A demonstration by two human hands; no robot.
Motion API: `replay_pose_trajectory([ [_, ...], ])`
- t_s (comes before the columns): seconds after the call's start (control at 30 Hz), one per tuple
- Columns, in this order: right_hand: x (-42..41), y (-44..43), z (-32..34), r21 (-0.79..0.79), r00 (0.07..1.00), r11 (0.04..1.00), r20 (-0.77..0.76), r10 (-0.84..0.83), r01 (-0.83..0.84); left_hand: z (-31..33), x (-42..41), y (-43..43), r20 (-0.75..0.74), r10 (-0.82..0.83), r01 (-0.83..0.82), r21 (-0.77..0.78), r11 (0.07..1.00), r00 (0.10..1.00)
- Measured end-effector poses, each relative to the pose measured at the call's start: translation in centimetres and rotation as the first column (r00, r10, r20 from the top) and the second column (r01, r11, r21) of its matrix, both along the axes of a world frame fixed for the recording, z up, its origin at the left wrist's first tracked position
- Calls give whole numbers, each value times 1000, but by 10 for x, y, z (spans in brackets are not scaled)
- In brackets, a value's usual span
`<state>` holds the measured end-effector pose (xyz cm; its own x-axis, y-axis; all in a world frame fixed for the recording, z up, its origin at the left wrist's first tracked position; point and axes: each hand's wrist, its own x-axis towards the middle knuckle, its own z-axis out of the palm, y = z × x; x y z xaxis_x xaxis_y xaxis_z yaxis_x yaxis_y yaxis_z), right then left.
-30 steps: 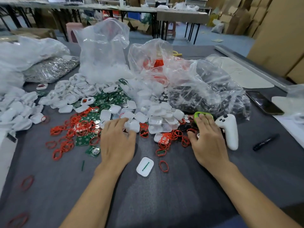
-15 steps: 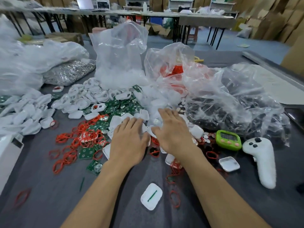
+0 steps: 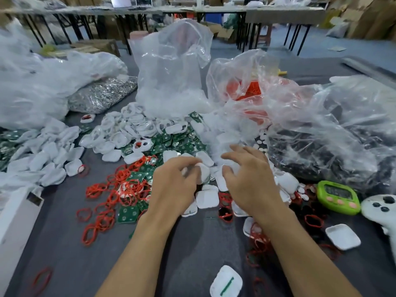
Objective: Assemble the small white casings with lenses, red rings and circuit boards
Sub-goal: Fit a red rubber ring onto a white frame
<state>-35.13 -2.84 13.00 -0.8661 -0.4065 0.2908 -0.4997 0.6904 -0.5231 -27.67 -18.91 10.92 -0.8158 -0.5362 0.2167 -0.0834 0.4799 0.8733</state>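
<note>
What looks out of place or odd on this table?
A green timer and a white handheld controller lie at the right among red rings; neither is an assembly part.

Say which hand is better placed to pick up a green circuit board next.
Left, probably. The left hand sits right beside the green circuit boards; the right hand is over the white casings, on the far side of the left hand.

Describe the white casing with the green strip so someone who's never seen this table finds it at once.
Start at the heap of white casings mid-table. Come toward the near edge, between the two forearms: one white casing lies apart on the grey table. Only it carries a thin green strip on top.
</note>
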Motion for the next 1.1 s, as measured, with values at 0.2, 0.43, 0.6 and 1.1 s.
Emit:
replay_pose_trajectory([
  [0.2, 16, -39, 4, -103, 966, 979, 172, 192, -176, 16, 5, -4, -203, 117, -97, 107, 990, 972],
  [0.43, 22, -38, -4, 5, 983, 986, 78, 165, -166, 22, 16, -41, -248, 482, -472, 101, 876, 841],
  [0.6, 28, -45, 0, 0, 997, 997, 3, 83, -83, 18, 7, -34, -184, 350, -393, -327, 859, 918],
  [1.1, 15, -42, -15, 70, 994, 995, -88, -59, 65, 16, 12, -33, 210, -42, 94, -242, 966, 977],
])
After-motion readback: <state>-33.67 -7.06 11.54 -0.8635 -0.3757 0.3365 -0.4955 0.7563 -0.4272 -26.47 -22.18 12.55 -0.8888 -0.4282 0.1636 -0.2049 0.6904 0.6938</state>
